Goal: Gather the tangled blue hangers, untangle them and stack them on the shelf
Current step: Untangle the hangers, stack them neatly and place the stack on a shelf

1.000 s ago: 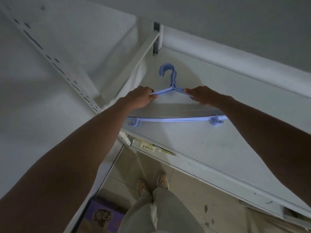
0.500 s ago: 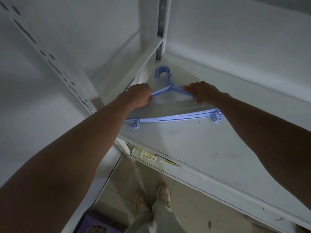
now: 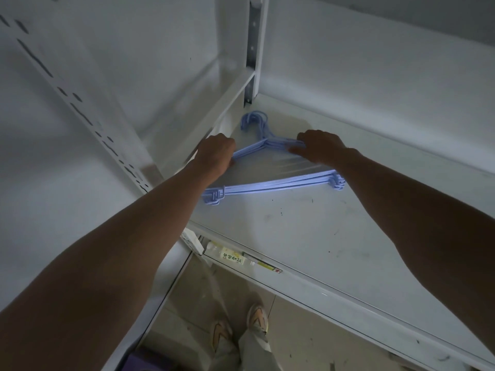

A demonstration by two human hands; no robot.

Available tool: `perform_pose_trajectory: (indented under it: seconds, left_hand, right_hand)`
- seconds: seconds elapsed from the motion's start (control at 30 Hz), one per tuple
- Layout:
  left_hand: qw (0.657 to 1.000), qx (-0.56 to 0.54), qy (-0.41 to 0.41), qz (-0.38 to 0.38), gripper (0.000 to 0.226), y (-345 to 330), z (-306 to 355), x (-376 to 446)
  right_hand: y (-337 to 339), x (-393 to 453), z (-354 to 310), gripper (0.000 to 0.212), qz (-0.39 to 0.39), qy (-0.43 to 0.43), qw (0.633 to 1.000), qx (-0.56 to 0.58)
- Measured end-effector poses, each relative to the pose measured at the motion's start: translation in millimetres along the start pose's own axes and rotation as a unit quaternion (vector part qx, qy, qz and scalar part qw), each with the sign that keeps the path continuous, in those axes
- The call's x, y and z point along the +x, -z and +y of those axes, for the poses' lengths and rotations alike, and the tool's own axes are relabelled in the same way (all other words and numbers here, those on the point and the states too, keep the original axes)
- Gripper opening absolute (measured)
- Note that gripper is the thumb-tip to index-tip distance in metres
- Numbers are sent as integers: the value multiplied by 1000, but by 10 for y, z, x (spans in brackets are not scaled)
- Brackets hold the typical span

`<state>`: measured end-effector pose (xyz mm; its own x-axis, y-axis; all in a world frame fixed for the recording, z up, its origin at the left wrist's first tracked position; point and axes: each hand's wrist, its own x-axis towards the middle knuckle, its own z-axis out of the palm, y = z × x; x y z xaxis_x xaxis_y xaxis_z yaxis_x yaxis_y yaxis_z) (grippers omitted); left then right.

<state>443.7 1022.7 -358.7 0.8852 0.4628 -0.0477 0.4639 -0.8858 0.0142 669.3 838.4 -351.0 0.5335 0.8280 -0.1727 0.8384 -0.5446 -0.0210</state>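
A white shelf [image 3: 308, 236] crosses the frame from centre to lower right. At upper centre, in its back corner, a stack of blue hangers [image 3: 267, 184] lies flat. The left hand [image 3: 217, 153] grips their left arm; the right hand [image 3: 318, 147] pinches their right arm.

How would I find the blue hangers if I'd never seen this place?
Look at the white shelf, toward its back corner by the metal post. The hangers lie stacked there between the left hand and right hand. They're the only blue thing there.
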Motion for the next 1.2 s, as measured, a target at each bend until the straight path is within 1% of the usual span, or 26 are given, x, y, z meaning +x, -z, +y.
perform_pose_trajectory:
  seconds: [0.1,0.17,0.23,0.3,0.37,0.5,0.53,0.6,0.73,0.83,0.97,1.07,1.2]
  left_hand:
    - [1000,11,-2,-10,11,48,28,-15]
    - [1000,19,5,-7,7,59,61,-12]
    - [1000,25,14,-11,10,66,73,0]
    - [999,23,22,-15,13,65,77,2]
    - [999,24,30,-10,10,55,104,-20]
    - [999,28,41,18,6,-57,99,-107]
    - [998,20,44,28,6,-82,76,-124]
    - [998,-9,51,37,14,-121,34,-137]
    - [991,-97,66,58,21,-124,13,-186]
    - [983,-166,42,70,24,-172,-63,-246]
    - [971,-221,21,84,24,-271,-143,-275]
    - [964,-247,8,95,20,-282,-179,-270]
    - [964,-252,-2,81,22,-239,-193,-244]
  right_hand:
    - [-9,-99,75,37,23,33,999,-6]
    - [-52,-129,81,28,44,28,999,-5]
    - [-70,-123,47,26,52,12,999,-6]
    - [-58,-112,4,28,49,-2,999,-9]
    - [-35,-94,-21,31,41,-2,999,-20]
    - [-14,-78,-35,25,37,9,999,-9]
    - [-17,-81,-35,24,37,10,999,-5]
    - [-23,-89,-34,23,37,14,999,1]
    - [7,-111,-23,22,31,11,998,46]
    - [7,-141,52,21,25,11,995,92]
    - [-73,-111,150,24,24,10,989,148]
    - [-110,-83,150,29,35,3,981,192]
    - [-131,-81,164,30,42,-12,974,222]
